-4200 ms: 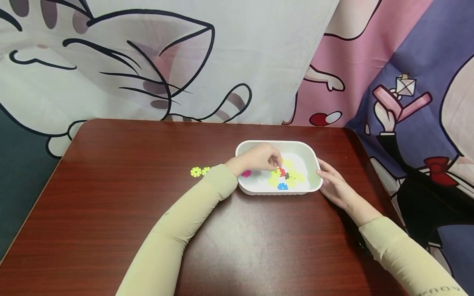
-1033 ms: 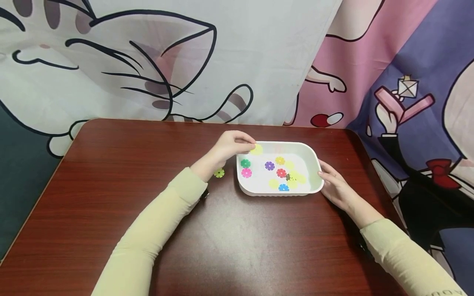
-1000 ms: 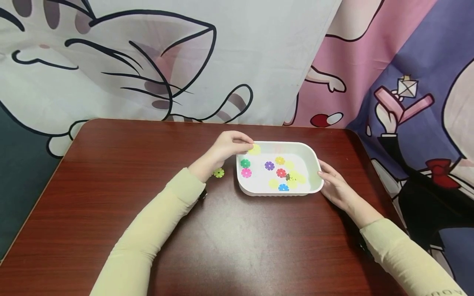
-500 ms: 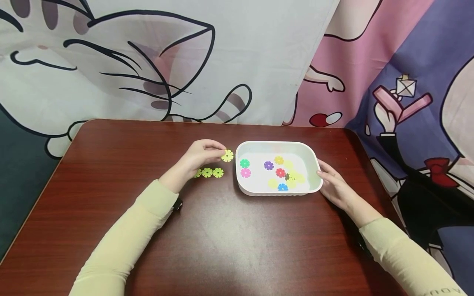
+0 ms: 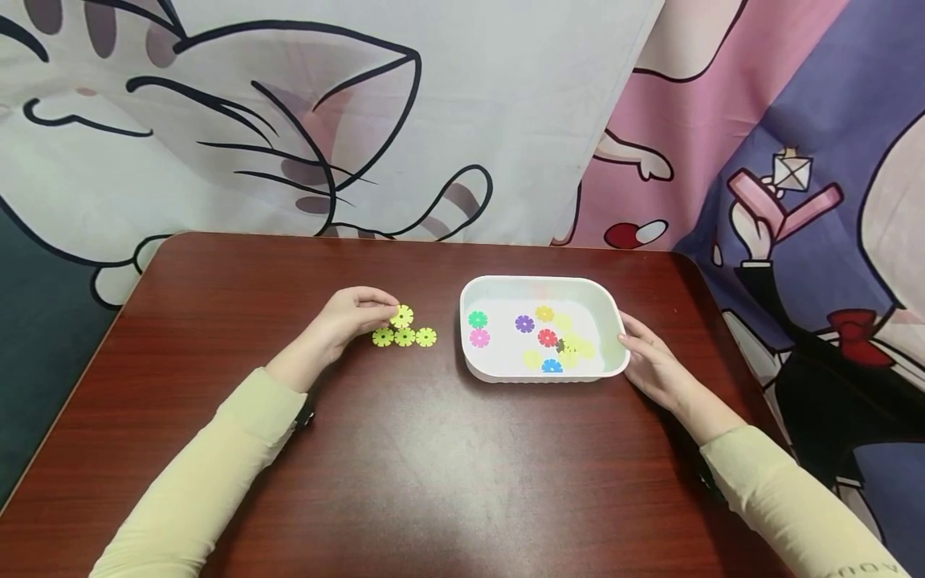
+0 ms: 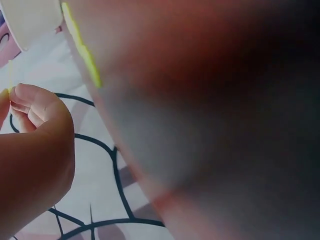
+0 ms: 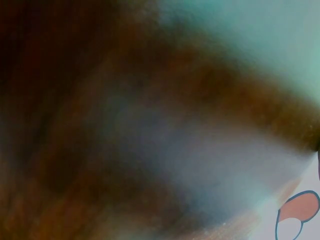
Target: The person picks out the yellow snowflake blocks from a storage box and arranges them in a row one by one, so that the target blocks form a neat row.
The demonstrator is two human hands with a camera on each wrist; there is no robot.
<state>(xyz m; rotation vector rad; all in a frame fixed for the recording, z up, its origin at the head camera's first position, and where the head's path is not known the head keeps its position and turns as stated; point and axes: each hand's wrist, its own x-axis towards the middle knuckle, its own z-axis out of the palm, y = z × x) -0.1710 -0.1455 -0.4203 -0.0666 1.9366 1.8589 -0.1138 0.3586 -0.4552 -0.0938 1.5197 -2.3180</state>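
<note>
My left hand [image 5: 354, 315] pinches a yellow flower-shaped disc [image 5: 402, 316] between thumb and fingertips. Just in front of that disc, a row of three like yellow discs [image 5: 426, 337] lies on the table. From the left wrist view the pinched disc [image 6: 11, 75] appears as a thin edge at the fingertips, and the row [image 6: 82, 47] as a yellow strip. My right hand [image 5: 656, 365] grips the right end of a white plastic tray [image 5: 473, 365], thumb at its rim. The right wrist view is mostly blurred.
Inside the tray are several loose discs, among them a green one [image 5: 478, 319], a pink one [image 5: 479, 338], a purple one [image 5: 524, 323], a red one [image 5: 548, 338] and a blue one [image 5: 552, 366]. Cartoon-printed cloth [image 5: 520, 144] hangs behind the brown table [image 5: 448, 482].
My left hand has taken a yellow disc out of the tray and carried it left, to just behind the row. My right hand has stayed at the tray's end.
</note>
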